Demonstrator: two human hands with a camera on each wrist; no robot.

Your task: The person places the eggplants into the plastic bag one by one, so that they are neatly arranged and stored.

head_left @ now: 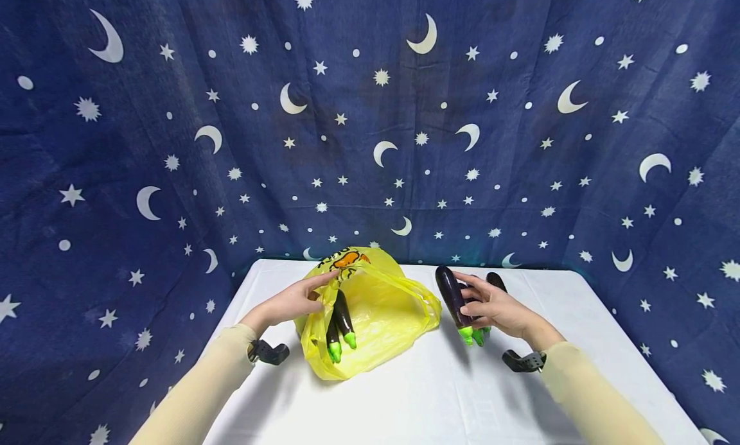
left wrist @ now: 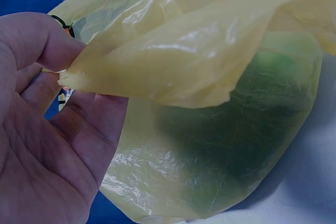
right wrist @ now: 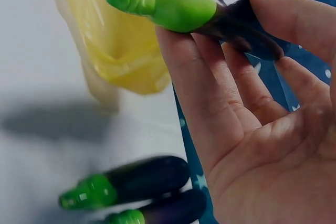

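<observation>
My left hand [head_left: 293, 302] pinches the rim of a yellow plastic bag [head_left: 393, 323] between thumb and fingers. The bag lies on its side with its mouth held apart. Inside it, two dark purple eggplants [head_left: 343, 314] with green stem ends show; in the left wrist view they are only a dark blur through the plastic. To the right of the bag, my right hand [head_left: 502, 309] holds another eggplant [right wrist: 231, 17] above the table, thumb on one side and fingers on the other. Below that hand lie two more eggplants [right wrist: 149, 179], side by side, partly hidden in the head view.
A white-covered table [head_left: 405, 406] carries everything. Close behind its far edge hangs a dark blue curtain [head_left: 358, 143] with moons and stars, which also runs along both sides. Each wrist wears a black camera band [head_left: 270, 352].
</observation>
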